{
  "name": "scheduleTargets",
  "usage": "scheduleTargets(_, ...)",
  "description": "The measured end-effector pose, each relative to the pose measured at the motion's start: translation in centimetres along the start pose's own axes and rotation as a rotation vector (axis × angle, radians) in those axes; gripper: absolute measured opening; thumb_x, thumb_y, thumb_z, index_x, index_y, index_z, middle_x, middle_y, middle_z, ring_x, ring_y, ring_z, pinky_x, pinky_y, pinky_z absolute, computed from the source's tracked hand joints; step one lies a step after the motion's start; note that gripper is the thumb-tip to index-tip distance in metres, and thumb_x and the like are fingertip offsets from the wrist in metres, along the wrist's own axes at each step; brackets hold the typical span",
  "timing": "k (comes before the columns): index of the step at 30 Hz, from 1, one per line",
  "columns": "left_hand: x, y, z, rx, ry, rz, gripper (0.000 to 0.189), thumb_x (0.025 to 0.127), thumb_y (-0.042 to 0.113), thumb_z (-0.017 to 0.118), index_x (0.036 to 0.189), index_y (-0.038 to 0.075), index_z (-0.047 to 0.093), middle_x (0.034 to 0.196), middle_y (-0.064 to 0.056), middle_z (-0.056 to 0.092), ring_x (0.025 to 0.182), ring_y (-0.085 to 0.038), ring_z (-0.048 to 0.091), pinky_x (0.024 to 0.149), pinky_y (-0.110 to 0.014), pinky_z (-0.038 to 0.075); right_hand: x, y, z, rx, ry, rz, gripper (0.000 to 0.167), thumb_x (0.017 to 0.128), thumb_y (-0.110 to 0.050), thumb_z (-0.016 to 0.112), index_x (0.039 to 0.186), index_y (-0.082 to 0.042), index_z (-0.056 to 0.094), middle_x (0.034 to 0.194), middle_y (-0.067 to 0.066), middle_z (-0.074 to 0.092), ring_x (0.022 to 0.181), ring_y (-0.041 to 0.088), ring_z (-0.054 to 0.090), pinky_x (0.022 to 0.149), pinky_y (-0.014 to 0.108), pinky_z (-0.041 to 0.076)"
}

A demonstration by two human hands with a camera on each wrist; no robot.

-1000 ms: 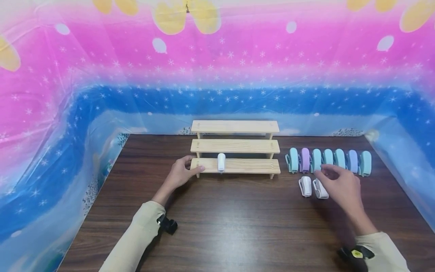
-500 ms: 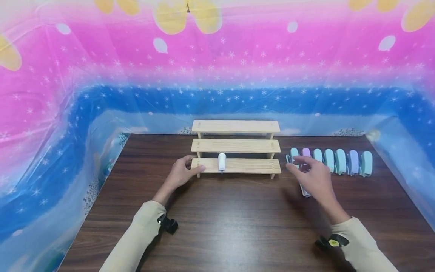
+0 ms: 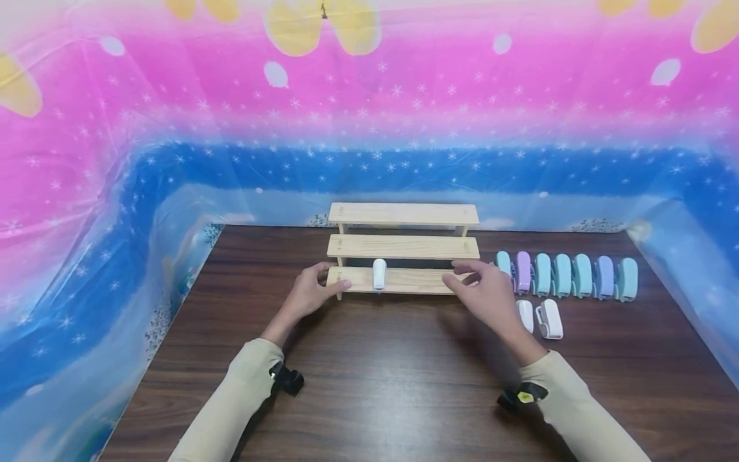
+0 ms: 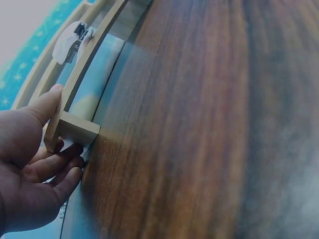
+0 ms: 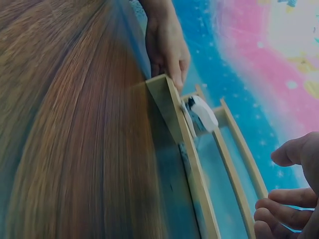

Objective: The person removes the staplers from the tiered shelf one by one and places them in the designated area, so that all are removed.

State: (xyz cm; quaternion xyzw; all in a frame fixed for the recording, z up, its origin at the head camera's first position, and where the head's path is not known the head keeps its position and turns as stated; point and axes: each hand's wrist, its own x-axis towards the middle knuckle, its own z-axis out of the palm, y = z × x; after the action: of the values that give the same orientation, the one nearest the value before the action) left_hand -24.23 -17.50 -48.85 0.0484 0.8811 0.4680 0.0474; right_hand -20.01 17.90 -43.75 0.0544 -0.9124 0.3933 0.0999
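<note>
My left hand (image 3: 308, 295) grips the left end of the lowest board of a three-tier wooden rack (image 3: 424, 281). In the left wrist view its thumb lies on top of the board, with the fingers beneath by the leg. On that board, left of the middle, a small white stapler (image 3: 378, 274) stands. My right hand (image 3: 487, 295) hovers at the rack's right end, thumb and fingers apart, holding nothing. Two white staplers (image 3: 550, 319) lie on the table just right of my right wrist, the nearer one partly hidden.
Behind the white staplers runs a row of several teal and purple staplers (image 3: 562, 274). The rack stands at the back of the brown wooden table (image 3: 369, 385), close to a pink and blue cloth backdrop (image 3: 369, 128).
My right hand has moved left from the white staplers to the rack's right end, empty. The right-hand white stapler now lies turned straighter. My left hand stays on the rack.
</note>
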Motion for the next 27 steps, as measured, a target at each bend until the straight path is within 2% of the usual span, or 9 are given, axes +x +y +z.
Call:
scheduleTargets(13, 0.1, 0.1, 0.0, 0.005, -0.002, -0.006, 0.065, 0.093, 0.040, 0.076, 0.141, 0.000, 0.056, 0.128, -0.020, 0.067, 0.115, -0.032, 0.067, 0.089, -0.043, 0.055, 1.7, -2.8, 4.0, 0.071, -0.048, -0.041, 0.043, 0.090, -0.041, 0.076, 0.122, -0.013, 0.074, 0.111, 0.006, 0.077, 0.092, 0.022, 0.073, 0.078, 0.044, 0.057)
scheduleTargets(20, 0.0, 0.2, 0.1, 0.004, 0.002, -0.010, 0.065, 0.093, 0.039, 0.077, 0.141, 0.001, 0.056, 0.129, -0.020, 0.067, 0.118, -0.033, 0.065, 0.092, -0.046, 0.054, 2.2, -3.5, 6.4, 0.102, -0.072, -0.055, 0.043, 0.090, -0.041, 0.076, 0.122, -0.013, 0.074, 0.108, 0.004, 0.076, 0.089, 0.018, 0.074, 0.076, 0.042, 0.057)
scheduleTargets(27, 0.0, 0.2, 0.0, 0.004, 0.002, -0.008, 0.066, 0.093, 0.039, 0.077, 0.141, 0.001, 0.056, 0.130, -0.020, 0.066, 0.119, -0.034, 0.065, 0.092, -0.046, 0.054, 2.4, -3.8, 8.2, 0.137, -0.076, -0.055, 0.050, 0.088, -0.049, 0.077, 0.120, -0.010, 0.075, 0.104, 0.004, 0.078, 0.087, 0.015, 0.075, 0.075, 0.040, 0.058)
